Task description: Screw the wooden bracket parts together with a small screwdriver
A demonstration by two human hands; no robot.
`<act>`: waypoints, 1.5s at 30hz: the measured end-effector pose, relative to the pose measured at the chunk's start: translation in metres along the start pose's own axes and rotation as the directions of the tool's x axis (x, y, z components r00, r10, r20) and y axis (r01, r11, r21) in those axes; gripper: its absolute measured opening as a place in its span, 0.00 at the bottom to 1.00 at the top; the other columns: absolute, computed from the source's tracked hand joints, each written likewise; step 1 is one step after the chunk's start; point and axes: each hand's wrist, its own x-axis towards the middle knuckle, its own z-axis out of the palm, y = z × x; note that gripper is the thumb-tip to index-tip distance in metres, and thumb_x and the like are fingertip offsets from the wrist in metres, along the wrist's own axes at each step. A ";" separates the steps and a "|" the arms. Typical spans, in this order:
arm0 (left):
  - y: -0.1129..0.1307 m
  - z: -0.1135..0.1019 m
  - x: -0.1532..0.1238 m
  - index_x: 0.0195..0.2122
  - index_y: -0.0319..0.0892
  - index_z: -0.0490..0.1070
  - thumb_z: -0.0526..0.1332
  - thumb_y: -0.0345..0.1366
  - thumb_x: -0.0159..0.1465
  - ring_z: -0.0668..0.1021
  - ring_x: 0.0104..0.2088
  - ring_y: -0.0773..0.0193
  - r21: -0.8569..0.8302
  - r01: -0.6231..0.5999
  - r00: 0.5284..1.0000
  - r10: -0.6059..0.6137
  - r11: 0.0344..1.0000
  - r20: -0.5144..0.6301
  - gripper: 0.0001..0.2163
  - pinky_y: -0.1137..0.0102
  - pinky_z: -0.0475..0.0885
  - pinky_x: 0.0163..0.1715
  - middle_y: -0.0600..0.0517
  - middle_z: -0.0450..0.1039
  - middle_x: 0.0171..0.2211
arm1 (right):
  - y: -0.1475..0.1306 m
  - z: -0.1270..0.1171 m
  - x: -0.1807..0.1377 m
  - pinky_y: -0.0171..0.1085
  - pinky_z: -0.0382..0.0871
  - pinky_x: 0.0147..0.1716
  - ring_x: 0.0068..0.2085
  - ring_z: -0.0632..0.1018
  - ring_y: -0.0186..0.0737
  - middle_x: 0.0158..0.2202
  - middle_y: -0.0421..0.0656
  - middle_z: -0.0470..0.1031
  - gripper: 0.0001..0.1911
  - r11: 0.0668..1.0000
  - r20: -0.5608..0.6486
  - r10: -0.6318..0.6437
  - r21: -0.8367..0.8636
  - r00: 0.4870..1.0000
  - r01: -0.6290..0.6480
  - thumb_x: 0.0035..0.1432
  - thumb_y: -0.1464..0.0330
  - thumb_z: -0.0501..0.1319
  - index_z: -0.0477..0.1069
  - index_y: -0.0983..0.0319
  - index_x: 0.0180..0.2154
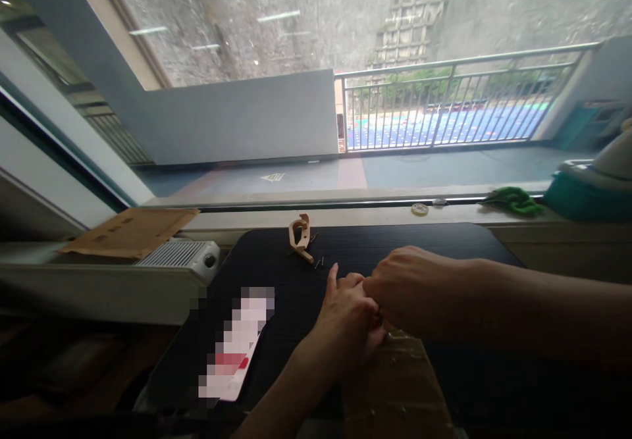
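Observation:
My left hand (349,312) is curled over the far end of a brown cardboard package (395,393) wrapped in shiny clear tape. One of its fingers sticks up, while the others bend in against my right hand. My right hand (402,281) is closed like a fist and presses against the left fingers. Whatever lies between the two hands is hidden by the knuckles. Beyond them, on the dark table (276,314), sits a small angular light-wood piece (300,238). Thin screws or nails (320,263) lie beside it.
A blurred-out white and pink sheet (241,347) lies at the table's left. On the window sill (345,218) are a tape roll (419,209), a green cloth (516,201) and a teal container (573,192). Flattened cardboard (131,232) rests by a white radiator (178,258).

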 end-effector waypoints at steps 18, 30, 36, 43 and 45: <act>0.001 0.008 0.003 0.25 0.44 0.74 0.60 0.35 0.57 0.70 0.41 0.58 -0.002 0.018 0.998 -0.018 1.000 -0.058 0.05 0.44 0.44 0.57 0.54 0.74 0.27 | -0.003 -0.006 -0.012 0.34 0.51 0.21 0.26 0.73 0.37 0.25 0.46 0.74 0.08 0.976 -0.021 0.217 0.020 0.976 -0.217 0.53 0.70 0.58 0.75 0.65 0.30; -0.002 0.010 0.003 0.22 0.45 0.72 0.60 0.34 0.57 0.70 0.42 0.58 -0.036 -0.006 0.996 0.003 0.999 -0.090 0.07 0.44 0.42 0.57 0.55 0.73 0.25 | 0.001 0.000 -0.007 0.33 0.51 0.21 0.22 0.67 0.31 0.21 0.42 0.71 0.07 0.992 -0.008 0.112 -0.049 0.994 -0.112 0.50 0.79 0.57 0.73 0.67 0.25; 0.001 0.008 0.004 0.26 0.47 0.75 0.60 0.33 0.58 0.70 0.41 0.59 -0.039 -0.007 0.998 0.004 0.999 -0.068 0.06 0.44 0.43 0.57 0.56 0.75 0.28 | 0.000 -0.002 -0.010 0.34 0.51 0.20 0.22 0.69 0.35 0.22 0.45 0.72 0.09 0.981 0.013 0.185 -0.055 0.983 -0.185 0.54 0.73 0.56 0.74 0.67 0.27; 0.000 0.006 0.004 0.22 0.44 0.72 0.60 0.32 0.57 0.70 0.42 0.57 -0.059 -0.015 0.998 0.011 0.998 -0.065 0.07 0.42 0.42 0.56 0.55 0.76 0.29 | 0.002 -0.005 -0.010 0.34 0.52 0.23 0.28 0.72 0.36 0.27 0.44 0.74 0.05 0.996 -0.003 0.052 -0.071 0.999 -0.052 0.50 0.77 0.59 0.73 0.66 0.30; 0.000 0.006 0.004 0.21 0.44 0.72 0.60 0.33 0.57 0.70 0.42 0.57 -0.065 -0.012 0.998 0.007 0.998 -0.070 0.08 0.42 0.42 0.56 0.55 0.75 0.29 | 0.004 -0.001 -0.007 0.34 0.53 0.24 0.28 0.72 0.36 0.27 0.44 0.74 0.05 0.997 -0.001 0.040 -0.071 0.999 -0.040 0.49 0.79 0.59 0.73 0.67 0.28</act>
